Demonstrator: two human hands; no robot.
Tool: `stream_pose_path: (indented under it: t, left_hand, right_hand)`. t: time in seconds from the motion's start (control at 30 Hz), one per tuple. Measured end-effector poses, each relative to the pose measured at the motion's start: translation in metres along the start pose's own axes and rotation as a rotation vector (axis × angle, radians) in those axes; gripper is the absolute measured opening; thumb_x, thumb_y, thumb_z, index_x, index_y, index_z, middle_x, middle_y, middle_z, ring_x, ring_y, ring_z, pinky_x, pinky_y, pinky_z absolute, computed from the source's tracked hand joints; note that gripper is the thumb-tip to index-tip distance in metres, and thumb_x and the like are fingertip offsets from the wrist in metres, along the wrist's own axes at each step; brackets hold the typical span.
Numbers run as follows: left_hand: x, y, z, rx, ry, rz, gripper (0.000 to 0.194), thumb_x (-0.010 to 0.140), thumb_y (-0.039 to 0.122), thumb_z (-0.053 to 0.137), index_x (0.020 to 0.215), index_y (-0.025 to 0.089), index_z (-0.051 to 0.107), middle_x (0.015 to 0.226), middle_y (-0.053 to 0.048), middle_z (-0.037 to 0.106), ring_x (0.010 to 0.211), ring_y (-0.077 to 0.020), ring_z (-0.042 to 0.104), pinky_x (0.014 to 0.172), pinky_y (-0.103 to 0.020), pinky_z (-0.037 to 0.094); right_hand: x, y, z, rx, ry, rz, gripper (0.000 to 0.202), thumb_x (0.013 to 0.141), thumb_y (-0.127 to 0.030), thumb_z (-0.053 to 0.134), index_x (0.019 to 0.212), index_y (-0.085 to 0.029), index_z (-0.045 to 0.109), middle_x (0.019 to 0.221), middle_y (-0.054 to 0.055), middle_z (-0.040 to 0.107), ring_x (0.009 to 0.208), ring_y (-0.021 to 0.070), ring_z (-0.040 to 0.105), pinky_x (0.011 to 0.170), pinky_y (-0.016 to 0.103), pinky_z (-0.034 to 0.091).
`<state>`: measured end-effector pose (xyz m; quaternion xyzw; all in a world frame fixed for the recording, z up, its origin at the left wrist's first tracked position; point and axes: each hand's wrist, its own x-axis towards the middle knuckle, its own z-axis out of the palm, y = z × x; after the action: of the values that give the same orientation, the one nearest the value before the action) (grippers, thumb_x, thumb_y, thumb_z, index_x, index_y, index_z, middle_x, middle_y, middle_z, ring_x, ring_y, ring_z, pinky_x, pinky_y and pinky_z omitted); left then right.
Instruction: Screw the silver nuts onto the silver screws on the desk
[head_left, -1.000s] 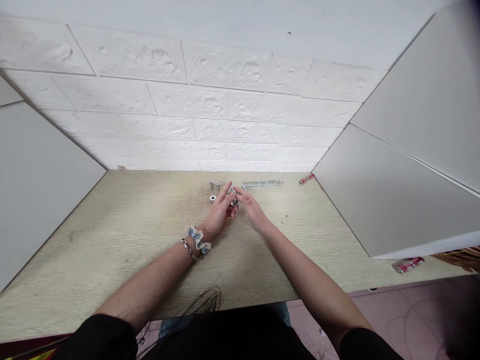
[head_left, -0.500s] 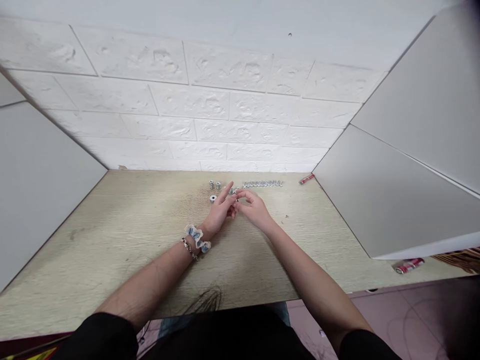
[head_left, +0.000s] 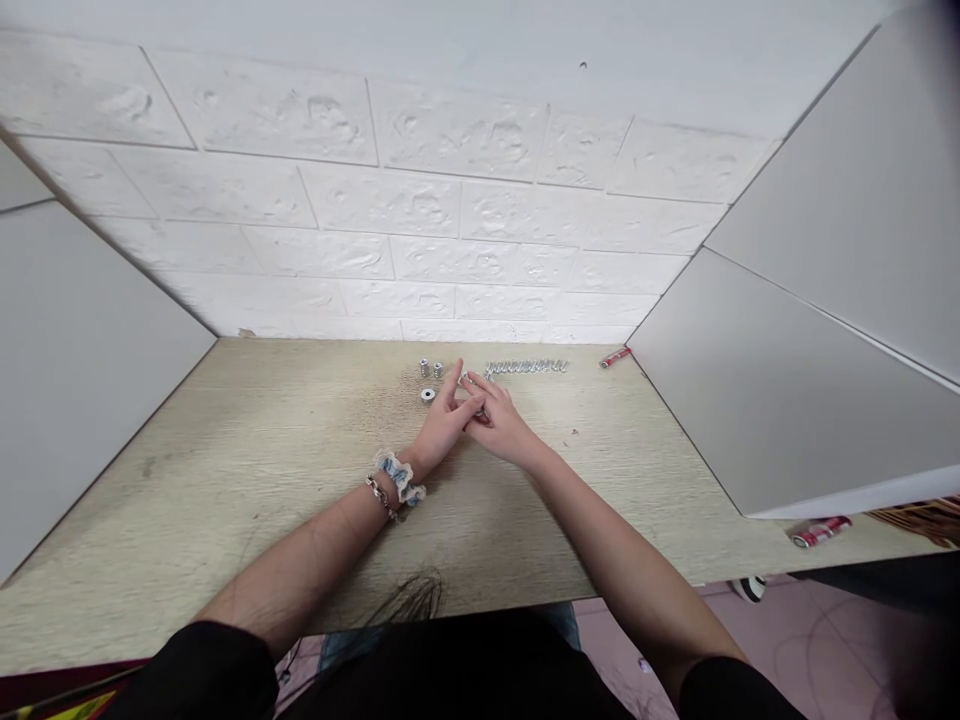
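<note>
My left hand point(head_left: 444, 422) and my right hand point(head_left: 504, 422) meet over the middle of the table point(head_left: 285, 420), fingers overlapping. Something small and silvery shows between them, too small to name. The left index finger points up and away while the thumb presses toward the right hand; the right fingers are bent round toward the left. Just left of my hands lies a round metal piece with a dark hole point(head_left: 427, 396). Behind it stand two small metal cylinders point(head_left: 431, 369). A row of small metal screws point(head_left: 527, 367) runs to the right behind my right hand.
A red battery-like cylinder point(head_left: 615, 357) lies by the right panel point(head_left: 810, 390), another point(head_left: 821, 531) near the table's right front edge. A white brick-patterned wall point(head_left: 420, 210) closes the back, a grey panel point(head_left: 90, 350) the left. A shoe point(head_left: 750, 588) shows below the table.
My right hand has turned and closed in against the left, its fingers now overlapping the left hand's. The left thumb lies further across. A shoe has come into view at the lower right.
</note>
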<state>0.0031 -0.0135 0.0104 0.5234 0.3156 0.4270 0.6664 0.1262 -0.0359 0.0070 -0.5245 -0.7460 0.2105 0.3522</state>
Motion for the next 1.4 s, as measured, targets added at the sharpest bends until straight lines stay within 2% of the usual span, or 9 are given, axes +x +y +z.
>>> stream_pose_path:
  t: [0.13,0.23,0.33,0.53,0.73,0.87,1.03,1.23,1.4]
  left_hand:
    - [0.001,0.001,-0.003,-0.046,0.132,0.036,0.089,0.073,0.035,0.065,0.144,0.022,0.013,0.059,0.004,0.058,0.054,-0.0087,0.055,0.055,-0.021,0.043]
    - [0.002,0.001,-0.005,-0.068,0.169,0.048,0.089,0.073,0.038,0.064,0.144,0.023,0.013,0.055,0.006,0.056,0.047,-0.0069,0.051,0.05,-0.02,0.041]
    - [0.003,0.001,-0.006,-0.061,0.176,0.043,0.088,0.075,0.04,0.062,0.144,0.022,0.011,0.056,0.005,0.057,0.045,-0.0067,0.05,0.049,-0.02,0.041]
    - [-0.001,0.002,-0.002,0.03,0.022,-0.023,0.082,0.075,0.035,0.061,0.143,0.019,0.018,0.053,0.006,0.053,0.046,-0.0071,0.049,0.051,-0.02,0.042]
    - [-0.004,0.003,0.004,0.053,-0.065,-0.046,0.091,0.074,0.026,0.062,0.145,0.019,0.004,0.054,0.007,0.052,0.047,-0.0065,0.047,0.052,-0.019,0.042]
    - [-0.004,0.002,0.004,-0.01,-0.05,-0.036,0.094,0.074,0.028,0.063,0.145,0.018,0.001,0.063,0.003,0.059,0.058,-0.0095,0.054,0.058,-0.021,0.044]
    - [-0.002,-0.002,0.004,-0.056,-0.038,-0.017,0.093,0.073,0.03,0.065,0.145,0.019,0.007,0.068,0.0,0.061,0.065,-0.0126,0.058,0.064,-0.025,0.047]
    - [0.002,-0.002,-0.003,-0.151,0.083,-0.065,0.092,0.074,0.034,0.064,0.144,0.026,0.004,0.066,0.002,0.061,0.061,-0.011,0.058,0.057,-0.021,0.044]
    - [0.004,0.0,-0.007,-0.198,0.127,-0.063,0.089,0.077,0.035,0.061,0.144,0.028,0.002,0.062,0.005,0.058,0.051,-0.007,0.054,0.055,-0.02,0.044]
  right_hand:
    - [-0.001,-0.001,-0.006,0.048,0.069,-0.013,0.042,0.077,-0.034,0.057,0.117,-0.023,0.058,0.133,0.009,0.048,0.127,0.0243,0.037,0.107,0.046,0.024]
    - [0.0,0.001,-0.012,0.125,0.161,-0.01,0.022,0.077,-0.032,0.058,0.095,-0.025,0.069,0.115,0.006,0.061,0.112,0.0205,0.05,0.101,0.041,0.034]
    - [0.002,0.002,-0.014,0.189,0.225,0.02,0.015,0.076,-0.032,0.059,0.079,-0.023,0.07,0.098,0.005,0.064,0.098,0.0178,0.057,0.094,0.037,0.041]
    - [0.002,-0.001,-0.008,0.163,0.183,0.054,0.036,0.074,-0.023,0.056,0.11,-0.02,0.06,0.112,0.008,0.059,0.107,0.0212,0.053,0.091,0.039,0.042]
    - [0.001,0.002,-0.001,0.043,0.158,0.023,0.055,0.067,-0.014,0.055,0.121,-0.019,0.053,0.123,0.01,0.055,0.117,0.0245,0.046,0.101,0.045,0.034]
    - [0.001,0.005,0.0,0.046,0.052,-0.028,0.057,0.072,-0.02,0.055,0.128,-0.02,0.048,0.134,0.01,0.047,0.127,0.0242,0.038,0.107,0.047,0.027]
    - [0.0,0.001,-0.007,0.088,-0.065,-0.021,0.052,0.075,-0.023,0.056,0.126,-0.025,0.051,0.139,0.007,0.041,0.133,0.0233,0.031,0.107,0.046,0.028]
    - [-0.002,0.001,-0.011,0.168,-0.053,0.029,0.047,0.078,-0.03,0.055,0.124,-0.023,0.053,0.139,0.006,0.042,0.131,0.0212,0.035,0.106,0.04,0.033]
    - [0.0,0.005,-0.011,0.165,0.075,0.046,0.033,0.081,-0.029,0.052,0.111,-0.024,0.063,0.125,0.006,0.057,0.119,0.0198,0.05,0.104,0.04,0.035]
